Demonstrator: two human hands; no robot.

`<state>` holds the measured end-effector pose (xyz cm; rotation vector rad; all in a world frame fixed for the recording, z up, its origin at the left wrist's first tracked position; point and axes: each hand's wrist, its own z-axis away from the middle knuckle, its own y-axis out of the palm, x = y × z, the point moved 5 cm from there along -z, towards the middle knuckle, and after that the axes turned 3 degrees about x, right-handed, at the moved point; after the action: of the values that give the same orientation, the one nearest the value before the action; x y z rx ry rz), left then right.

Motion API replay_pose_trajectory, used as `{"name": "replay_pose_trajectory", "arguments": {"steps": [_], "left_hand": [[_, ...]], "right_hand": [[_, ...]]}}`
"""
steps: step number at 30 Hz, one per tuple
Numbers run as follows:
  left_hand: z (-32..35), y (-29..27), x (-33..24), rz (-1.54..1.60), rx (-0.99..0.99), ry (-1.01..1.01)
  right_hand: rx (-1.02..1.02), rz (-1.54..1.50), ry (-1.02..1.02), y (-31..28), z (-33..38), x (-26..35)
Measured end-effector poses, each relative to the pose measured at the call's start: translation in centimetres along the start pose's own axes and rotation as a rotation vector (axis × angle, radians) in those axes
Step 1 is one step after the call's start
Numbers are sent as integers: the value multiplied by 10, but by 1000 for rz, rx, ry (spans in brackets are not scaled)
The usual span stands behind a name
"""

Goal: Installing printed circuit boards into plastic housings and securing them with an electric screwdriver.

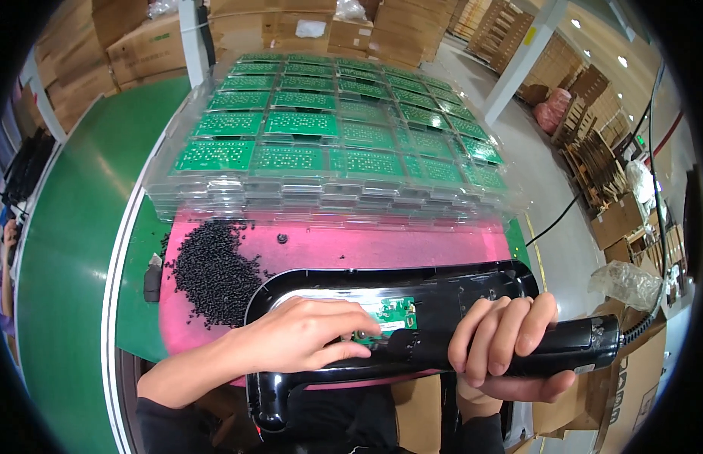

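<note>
My right hand (pixel 502 344) is wrapped round a black corded electric screwdriver (pixel 567 348), which lies almost level and points left. Its tip reaches a small green circuit board (pixel 397 312) inside a long black plastic housing (pixel 457 284). My left hand (pixel 310 333) reaches over the housing, with index finger and thumb closed together beside the screwdriver tip. Whatever sits between those fingertips is too small and hidden to name. The housing rests open side up on a pink mat (pixel 366 246) and overhangs its near edge.
A heap of small black screws (pixel 215 272) lies left of the housing. Behind stand stacked clear plastic trays (pixel 306 185) holding green circuit boards. A green conveyor belt (pixel 71 227) runs along the left. The screwdriver's coiled cord (pixel 645 325) rises at the right, near cardboard boxes (pixel 620 219).
</note>
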<state>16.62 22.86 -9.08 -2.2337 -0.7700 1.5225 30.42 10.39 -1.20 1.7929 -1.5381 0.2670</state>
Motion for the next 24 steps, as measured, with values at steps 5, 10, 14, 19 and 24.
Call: {"name": "replay_pose_trajectory", "arguments": {"steps": [5,10,14,19,24], "left_hand": [[0,-1,3,-253,26,-110],[0,1,4,-298,51,-57],[0,0,6,-312,49,-85],[-1,2,8,-318,113,-152],[1,3,9,-341,134,-156]], "right_hand": [[-56,318,184,-26,8,4],[-36,299,237,-45,12,-2],[-26,274,248,-46,12,-4],[-29,241,272,-52,13,-6],[-40,255,271,-54,13,-7]]}}
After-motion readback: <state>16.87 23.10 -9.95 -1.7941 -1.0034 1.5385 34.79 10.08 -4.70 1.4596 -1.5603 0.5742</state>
